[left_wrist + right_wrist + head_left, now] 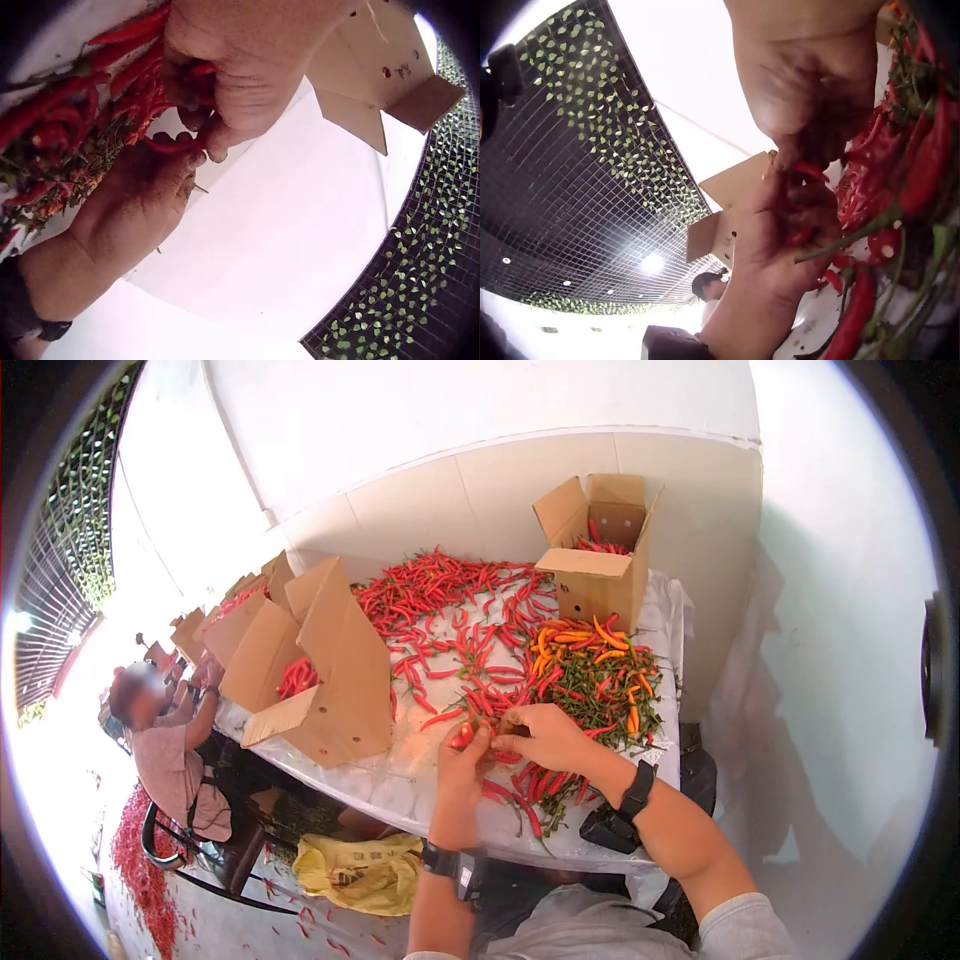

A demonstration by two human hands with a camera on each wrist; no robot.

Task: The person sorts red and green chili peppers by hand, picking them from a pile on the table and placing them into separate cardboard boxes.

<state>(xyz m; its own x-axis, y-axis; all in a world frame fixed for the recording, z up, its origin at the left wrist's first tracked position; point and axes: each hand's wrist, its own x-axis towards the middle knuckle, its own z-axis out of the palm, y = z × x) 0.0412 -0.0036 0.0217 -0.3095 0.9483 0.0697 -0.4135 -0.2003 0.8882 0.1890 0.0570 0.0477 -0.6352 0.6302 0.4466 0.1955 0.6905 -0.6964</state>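
Both hands meet over the near edge of the table, above loose red chili peppers. My left hand [460, 765] curls its fingers around red chili peppers [801, 237], which show in its palm in the right wrist view. Between the two hands runs a red chili pepper [171, 145], pinched at one end by the thumb and fingers of my right hand [550, 738]. A thin green stem [199, 188] pokes out beside the right fingertips in the left wrist view. Just right of the hands lies a heap of green stems [590, 695], with orange chili peppers [572, 636] along its far side.
A large pile of red chili peppers [430, 588] covers the table's back. Open cardboard boxes with peppers stand left [345, 685] and back right [600, 595]. A person [175, 760] sits at the left end. A yellow sack [358, 872] and spilled peppers [145, 870] lie below.
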